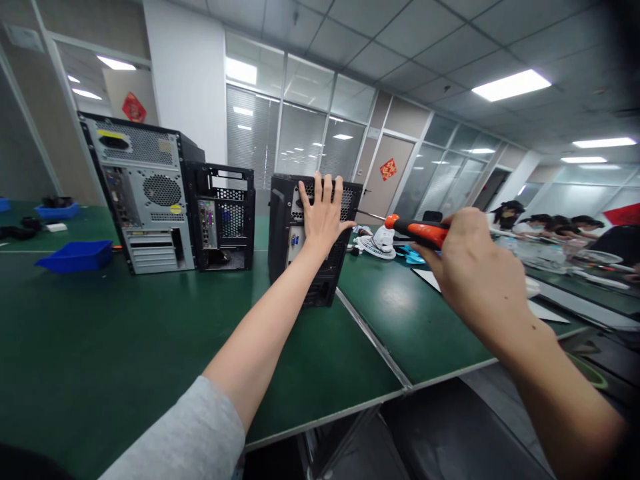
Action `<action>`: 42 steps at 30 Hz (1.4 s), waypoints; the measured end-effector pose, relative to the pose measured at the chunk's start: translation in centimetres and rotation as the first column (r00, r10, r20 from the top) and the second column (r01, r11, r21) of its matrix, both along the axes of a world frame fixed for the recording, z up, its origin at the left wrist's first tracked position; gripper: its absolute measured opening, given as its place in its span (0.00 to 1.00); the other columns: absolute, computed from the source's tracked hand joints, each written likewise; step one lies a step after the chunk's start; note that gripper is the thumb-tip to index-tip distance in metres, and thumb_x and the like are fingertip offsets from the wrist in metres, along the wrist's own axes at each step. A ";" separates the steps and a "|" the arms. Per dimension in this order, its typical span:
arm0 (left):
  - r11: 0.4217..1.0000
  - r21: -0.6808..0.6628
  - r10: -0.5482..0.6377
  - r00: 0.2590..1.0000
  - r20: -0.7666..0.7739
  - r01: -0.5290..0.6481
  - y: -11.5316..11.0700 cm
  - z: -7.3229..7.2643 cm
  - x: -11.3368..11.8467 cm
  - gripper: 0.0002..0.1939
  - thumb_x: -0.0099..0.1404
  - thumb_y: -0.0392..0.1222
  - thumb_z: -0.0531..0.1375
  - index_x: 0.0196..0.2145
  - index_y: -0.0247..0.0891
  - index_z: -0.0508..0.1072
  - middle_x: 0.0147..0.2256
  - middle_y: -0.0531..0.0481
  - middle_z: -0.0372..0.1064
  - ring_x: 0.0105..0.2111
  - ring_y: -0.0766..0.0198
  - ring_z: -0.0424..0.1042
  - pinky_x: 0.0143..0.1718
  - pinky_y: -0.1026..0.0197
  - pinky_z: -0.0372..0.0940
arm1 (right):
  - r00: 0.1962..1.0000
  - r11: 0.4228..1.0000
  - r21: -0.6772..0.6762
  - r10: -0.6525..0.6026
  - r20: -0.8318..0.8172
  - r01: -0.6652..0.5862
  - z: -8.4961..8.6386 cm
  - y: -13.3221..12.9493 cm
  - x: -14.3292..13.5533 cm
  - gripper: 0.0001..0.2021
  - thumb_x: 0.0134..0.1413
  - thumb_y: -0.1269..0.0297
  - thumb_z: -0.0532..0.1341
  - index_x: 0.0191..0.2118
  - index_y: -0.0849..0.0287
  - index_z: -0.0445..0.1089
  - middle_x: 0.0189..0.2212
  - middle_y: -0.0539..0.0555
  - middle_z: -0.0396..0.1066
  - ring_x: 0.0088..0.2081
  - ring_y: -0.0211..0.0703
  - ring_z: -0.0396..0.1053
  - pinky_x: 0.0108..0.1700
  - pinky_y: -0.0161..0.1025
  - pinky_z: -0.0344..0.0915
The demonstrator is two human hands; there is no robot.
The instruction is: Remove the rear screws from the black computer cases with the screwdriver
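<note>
A small black computer case [281, 230] stands upright on the green table with its perforated rear side towards me. My left hand [321, 215] lies against the upper part of that side, fingers spread and pointing up. In my right hand [473, 273] is a screwdriver [417, 231] with an orange and black handle. Its thin shaft points left, and the tip is at the right edge of the case's rear, near my left thumb. Whether the tip sits on a screw is too small to tell.
Two more computer cases, a tall silver-backed one [163, 223] and a black one [226, 220], stand to the left. Beside them is a blue tray [80, 256]. A metal seam [373, 340] crosses the green table [165, 340]. Several people sit at the far right.
</note>
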State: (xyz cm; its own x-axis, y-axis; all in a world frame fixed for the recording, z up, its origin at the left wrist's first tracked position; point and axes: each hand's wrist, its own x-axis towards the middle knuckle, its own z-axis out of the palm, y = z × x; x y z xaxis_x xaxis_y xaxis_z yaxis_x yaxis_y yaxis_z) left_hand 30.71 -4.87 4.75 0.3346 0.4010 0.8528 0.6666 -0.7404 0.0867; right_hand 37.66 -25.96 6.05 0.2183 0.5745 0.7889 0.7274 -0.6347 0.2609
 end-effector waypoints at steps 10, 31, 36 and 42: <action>1.000 -0.015 0.001 1.000 -0.013 -0.002 -0.3 0.2 -0.2 0.56 0.53 0.62 0.63 0.69 0.37 0.42 0.67 0.36 0.41 0.68 0.38 0.29 0.64 0.30 0.26 | 0.999 1.000 0.000 -0.003 0.035 0.003 0.3 -0.1 -0.5 0.22 0.63 0.49 0.46 0.43 0.66 0.61 0.36 0.59 0.63 0.21 0.35 0.53 0.18 0.35 0.42; 1.000 0.008 0.023 1.000 -0.011 -0.023 -0.3 0.1 -0.2 0.53 0.54 0.63 0.62 0.68 0.38 0.44 0.67 0.37 0.43 0.68 0.40 0.30 0.65 0.31 0.26 | 0.995 0.997 0.070 -0.028 0.091 0.022 0.2 0.1 -0.4 0.32 0.61 0.39 0.38 0.38 0.65 0.65 0.29 0.57 0.66 0.19 0.37 0.56 0.21 0.36 0.40; 1.000 -0.014 -0.009 1.000 -0.011 0.009 -0.3 0.1 -0.3 0.55 0.53 0.63 0.63 0.69 0.39 0.43 0.67 0.38 0.42 0.68 0.38 0.28 0.64 0.30 0.28 | 0.994 0.994 0.056 -0.093 0.050 0.090 0.4 0.2 -0.5 0.31 0.59 0.37 0.43 0.39 0.64 0.64 0.27 0.57 0.68 0.19 0.40 0.59 0.22 0.36 0.41; 1.000 -0.001 0.008 1.000 -0.013 -0.008 -0.3 0.1 -0.3 0.54 0.53 0.63 0.62 0.68 0.37 0.45 0.67 0.36 0.42 0.68 0.39 0.29 0.65 0.31 0.26 | 0.994 0.994 0.019 -0.112 0.018 0.112 0.6 0.1 -0.8 0.30 0.59 0.38 0.44 0.40 0.64 0.65 0.28 0.59 0.70 0.21 0.41 0.62 0.23 0.36 0.41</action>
State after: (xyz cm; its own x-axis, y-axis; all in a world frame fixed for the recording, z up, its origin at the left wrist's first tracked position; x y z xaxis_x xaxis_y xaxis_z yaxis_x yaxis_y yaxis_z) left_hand 30.44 -5.14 4.81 0.3420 0.4049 0.8480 0.6734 -0.7350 0.0793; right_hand 36.85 -25.86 6.68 0.2651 0.5329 0.8036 0.6467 -0.7165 0.2618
